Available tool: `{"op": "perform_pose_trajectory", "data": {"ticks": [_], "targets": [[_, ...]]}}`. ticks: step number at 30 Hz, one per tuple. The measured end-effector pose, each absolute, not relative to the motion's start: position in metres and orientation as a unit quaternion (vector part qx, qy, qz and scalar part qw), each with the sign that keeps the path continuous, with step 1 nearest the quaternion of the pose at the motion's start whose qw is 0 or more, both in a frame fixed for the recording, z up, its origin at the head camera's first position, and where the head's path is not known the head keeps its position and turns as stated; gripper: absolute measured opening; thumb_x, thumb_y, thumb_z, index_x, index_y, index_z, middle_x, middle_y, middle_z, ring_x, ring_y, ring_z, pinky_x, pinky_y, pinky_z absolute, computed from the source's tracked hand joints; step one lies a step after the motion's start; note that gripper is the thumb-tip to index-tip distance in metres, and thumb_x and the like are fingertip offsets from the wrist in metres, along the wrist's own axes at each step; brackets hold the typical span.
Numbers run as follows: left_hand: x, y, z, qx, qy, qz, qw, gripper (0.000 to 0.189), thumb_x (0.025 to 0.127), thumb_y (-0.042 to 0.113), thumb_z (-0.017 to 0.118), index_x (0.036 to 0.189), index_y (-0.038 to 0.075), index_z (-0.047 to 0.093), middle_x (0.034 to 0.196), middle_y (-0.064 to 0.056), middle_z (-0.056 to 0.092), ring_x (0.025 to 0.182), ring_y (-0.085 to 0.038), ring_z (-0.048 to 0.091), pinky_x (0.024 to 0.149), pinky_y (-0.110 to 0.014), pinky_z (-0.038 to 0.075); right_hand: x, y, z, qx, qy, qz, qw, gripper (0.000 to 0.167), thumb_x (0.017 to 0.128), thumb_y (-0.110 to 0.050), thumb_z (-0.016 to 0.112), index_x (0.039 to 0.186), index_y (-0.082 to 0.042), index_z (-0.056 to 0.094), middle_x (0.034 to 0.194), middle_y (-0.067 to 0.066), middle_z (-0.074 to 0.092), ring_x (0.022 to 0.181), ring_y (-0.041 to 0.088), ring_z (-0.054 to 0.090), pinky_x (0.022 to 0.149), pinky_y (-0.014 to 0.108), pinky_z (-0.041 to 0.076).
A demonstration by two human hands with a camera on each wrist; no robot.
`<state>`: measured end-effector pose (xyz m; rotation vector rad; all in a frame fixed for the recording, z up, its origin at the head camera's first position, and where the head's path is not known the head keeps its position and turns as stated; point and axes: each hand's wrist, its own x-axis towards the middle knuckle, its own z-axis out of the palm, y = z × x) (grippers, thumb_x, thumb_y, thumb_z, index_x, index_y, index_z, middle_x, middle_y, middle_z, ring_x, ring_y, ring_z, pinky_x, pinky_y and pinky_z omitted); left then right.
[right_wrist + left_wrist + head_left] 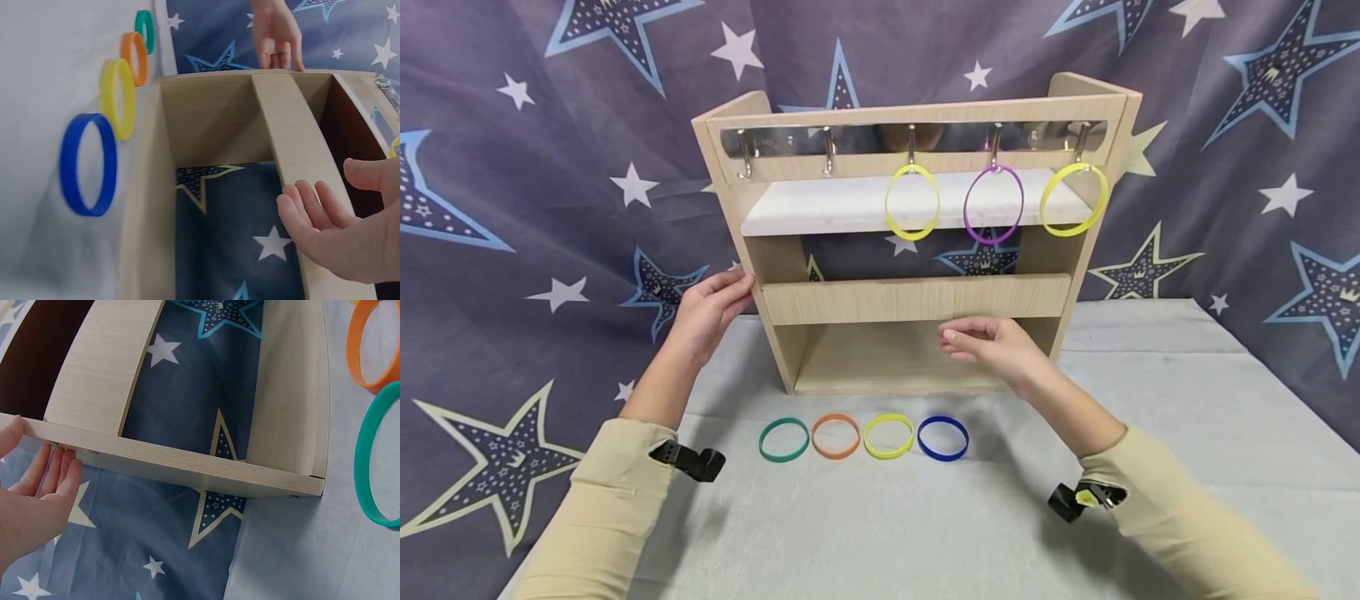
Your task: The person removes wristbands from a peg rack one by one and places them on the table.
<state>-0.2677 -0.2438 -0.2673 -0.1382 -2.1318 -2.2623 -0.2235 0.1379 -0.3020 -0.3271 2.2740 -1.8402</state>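
A light wooden shelf unit [917,300] stands against the curtain. My left hand [713,307] touches its left side panel; in the left wrist view the thumb lies at the front edge, with the fingertips against the outer face. My right hand [992,346] hovers in front of the crossbar, loosely bent and holding nothing. Yellow [936,204], purple [1022,204] and another yellow ring [1105,204] hang from the middle and right hooks. The two left hooks [744,158] are bare. In front lie green [762,447], orange [816,442], yellow [867,442] and blue rings [921,446] in a row.
A grey cloth [820,533] covers the table. Behind the shelf unit hangs a dark curtain [677,200] with a star pattern. The metal hook rail [790,143] runs along the shelf's top, above a white inner shelf [827,204].
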Motion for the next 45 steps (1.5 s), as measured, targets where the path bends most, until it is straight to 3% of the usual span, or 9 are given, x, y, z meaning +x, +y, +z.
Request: {"op": "perform_pose_trajectory", "data": {"ticks": [6, 11, 16, 19, 25, 30, 37, 41, 45], "targets": [[-0.268, -0.244, -0.268, -0.049, -0.682, -0.729, 0.017, 0.072, 0.092, 0.022, 0.066, 0.145, -0.009, 0.029, 0.114, 0.008, 0.052, 0.097, 0.005, 0.061, 0.110, -0.021, 0.041, -0.224, 0.132, -0.289, -0.105, 0.752, -0.645, 0.089, 0.040, 0.098, -0.016, 0.056, 0.132, 0.004, 0.052, 0.133, 0.024, 0.057, 0.106, 0.011, 0.066, 0.100, 0.030, 0.053], [-0.268, -0.244, -0.268, -0.051, -0.684, -0.728, 0.020, 0.072, 0.092, 0.023, 0.065, 0.146, -0.009, 0.029, 0.121, 0.005, 0.050, 0.097, 0.006, 0.061, 0.111, -0.022, 0.041, -0.225, 0.126, -0.276, -0.113, 0.723, -0.678, 0.061, 0.039, 0.098, -0.013, 0.054, 0.132, 0.006, 0.051, 0.136, 0.024, 0.054, 0.118, 0.023, 0.062, 0.099, 0.027, 0.053], [-0.269, -0.244, -0.268, -0.052, -0.681, -0.730, 0.021, 0.071, 0.092, 0.022, 0.065, 0.145, -0.010, 0.030, 0.122, 0.004, 0.050, 0.097, 0.005, 0.062, 0.100, -0.013, 0.049, -0.226, 0.120, -0.266, -0.123, 0.709, -0.694, 0.027, 0.040, 0.098, -0.015, 0.055, 0.132, 0.006, 0.051, 0.136, 0.024, 0.055, 0.113, 0.020, 0.065, 0.098, 0.026, 0.054], [-0.269, -0.244, -0.268, -0.049, -0.682, -0.730, 0.019, 0.071, 0.092, 0.022, 0.065, 0.145, -0.009, 0.029, 0.133, -0.006, 0.046, 0.098, 0.005, 0.061, 0.107, -0.018, 0.044, -0.225, 0.117, -0.261, -0.131, 0.699, -0.703, 0.013, 0.041, 0.098, -0.017, 0.056, 0.133, 0.005, 0.051, 0.135, 0.024, 0.055, 0.111, 0.017, 0.066, 0.098, 0.025, 0.054], [-0.268, -0.243, -0.267, -0.043, -0.692, -0.721, 0.013, 0.071, 0.093, 0.024, 0.064, 0.147, -0.006, 0.028, 0.155, -0.017, 0.026, 0.102, 0.004, 0.058, 0.119, -0.030, 0.029, -0.223, 0.111, -0.253, -0.153, 0.647, -0.747, -0.027, 0.042, 0.098, -0.018, 0.057, 0.131, 0.006, 0.051, 0.111, 0.003, 0.069, 0.109, 0.015, 0.066, 0.098, 0.025, 0.054], [-0.268, -0.244, -0.268, -0.046, -0.692, -0.720, 0.017, 0.070, 0.093, 0.024, 0.064, 0.146, -0.007, 0.029, 0.148, -0.014, 0.034, 0.100, 0.006, 0.059, 0.118, -0.029, 0.031, -0.223, 0.104, -0.250, -0.173, 0.612, -0.768, -0.074, 0.040, 0.096, -0.007, 0.058, 0.132, 0.009, 0.049, 0.103, -0.008, 0.069, 0.103, 0.009, 0.068, 0.099, 0.026, 0.053], [-0.268, -0.243, -0.268, -0.051, -0.685, -0.726, 0.020, 0.071, 0.093, 0.023, 0.065, 0.145, -0.009, 0.030, 0.136, -0.007, 0.044, 0.098, 0.005, 0.061, 0.105, -0.016, 0.046, -0.225, 0.096, -0.247, -0.174, 0.590, -0.780, -0.119, 0.041, 0.095, -0.001, 0.056, 0.135, 0.005, 0.049, 0.133, 0.017, 0.059, 0.108, 0.009, 0.066, 0.102, 0.027, 0.051], [-0.268, -0.243, -0.268, -0.054, -0.677, -0.734, 0.024, 0.071, 0.092, 0.021, 0.065, 0.145, -0.011, 0.029, 0.123, 0.003, 0.050, 0.097, 0.005, 0.062, 0.091, -0.008, 0.051, -0.226, 0.093, -0.244, -0.179, 0.554, -0.806, -0.106, 0.042, 0.097, -0.003, 0.053, 0.137, 0.006, 0.045, 0.141, 0.024, 0.049, 0.122, 0.020, 0.060, 0.107, 0.030, 0.048], [-0.269, -0.243, -0.268, -0.050, -0.679, -0.732, 0.022, 0.071, 0.092, 0.022, 0.065, 0.145, -0.010, 0.030, 0.124, 0.003, 0.049, 0.099, 0.004, 0.061, 0.107, -0.017, 0.045, -0.228, 0.091, -0.242, -0.179, 0.510, -0.838, -0.073, 0.044, 0.099, -0.002, 0.046, 0.141, 0.008, 0.038, 0.145, 0.026, 0.043, 0.134, 0.031, 0.048, 0.108, 0.028, 0.047]]}}
